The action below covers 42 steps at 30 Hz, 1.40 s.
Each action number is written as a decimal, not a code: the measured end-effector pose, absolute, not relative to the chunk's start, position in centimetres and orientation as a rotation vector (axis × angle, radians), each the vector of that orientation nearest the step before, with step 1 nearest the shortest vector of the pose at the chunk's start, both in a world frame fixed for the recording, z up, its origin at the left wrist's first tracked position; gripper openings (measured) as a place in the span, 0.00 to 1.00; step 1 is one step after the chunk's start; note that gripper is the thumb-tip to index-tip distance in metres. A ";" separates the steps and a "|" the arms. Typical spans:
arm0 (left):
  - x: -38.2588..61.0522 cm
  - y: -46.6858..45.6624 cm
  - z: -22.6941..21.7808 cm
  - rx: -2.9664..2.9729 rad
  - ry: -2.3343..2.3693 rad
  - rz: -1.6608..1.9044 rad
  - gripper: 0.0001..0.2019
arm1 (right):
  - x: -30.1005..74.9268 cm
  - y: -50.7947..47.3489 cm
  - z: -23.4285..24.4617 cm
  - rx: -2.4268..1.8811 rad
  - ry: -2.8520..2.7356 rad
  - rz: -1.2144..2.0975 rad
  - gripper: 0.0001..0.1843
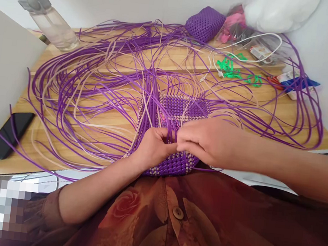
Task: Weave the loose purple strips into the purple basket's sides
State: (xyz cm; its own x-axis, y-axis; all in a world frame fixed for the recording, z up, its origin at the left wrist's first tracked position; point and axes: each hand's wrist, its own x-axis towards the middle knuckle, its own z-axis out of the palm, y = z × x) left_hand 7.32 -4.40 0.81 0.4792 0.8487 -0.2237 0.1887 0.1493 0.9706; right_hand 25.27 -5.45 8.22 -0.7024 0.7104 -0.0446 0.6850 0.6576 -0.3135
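A partly woven purple and beige basket (183, 106) lies at the table's front edge, close against my body. Long loose purple strands (50, 71) and beige strands fan out from it to the left, back and right. My left hand (155, 147) is closed at the near side of the weave, thumb and fingers pinching purple strands. Right beside it, my right hand (202, 140) has its fingers pinched together at the same strands, their tips close to my left thumb. The exact strand ends between the fingers are hidden.
A clear bottle with a grey lid (47, 19) stands at the back left. A black phone (7, 135) lies front left. Along the back are a small purple woven piece (205, 24), a white cable (250, 37), green strips (231, 67) and a blue-white packet (300, 85).
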 end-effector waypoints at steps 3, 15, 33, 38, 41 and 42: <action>7.1 -4.7 0.9 1.350 1.000 0.591 0.12 | 25.1 -2.6 7.7 -1.157 -2.549 0.708 0.10; 7.0 -4.7 0.0 1.069 0.912 0.575 0.11 | 27.3 -2.7 6.7 -1.233 -2.706 0.421 0.10; 7.5 -4.7 -0.1 1.102 1.000 0.636 0.18 | 26.7 -5.8 6.0 -1.250 -2.857 0.593 0.10; 7.8 -4.6 -0.4 1.068 1.016 0.674 0.14 | 27.0 -6.1 6.4 -1.370 -2.703 0.791 0.12; 7.9 -4.5 -0.6 0.972 0.983 0.619 0.12 | 27.6 -6.1 6.1 -1.420 -2.641 0.887 0.14; 7.9 -4.5 -0.7 0.960 0.982 0.610 0.12 | 27.8 -6.1 5.9 -1.431 -2.630 0.903 0.15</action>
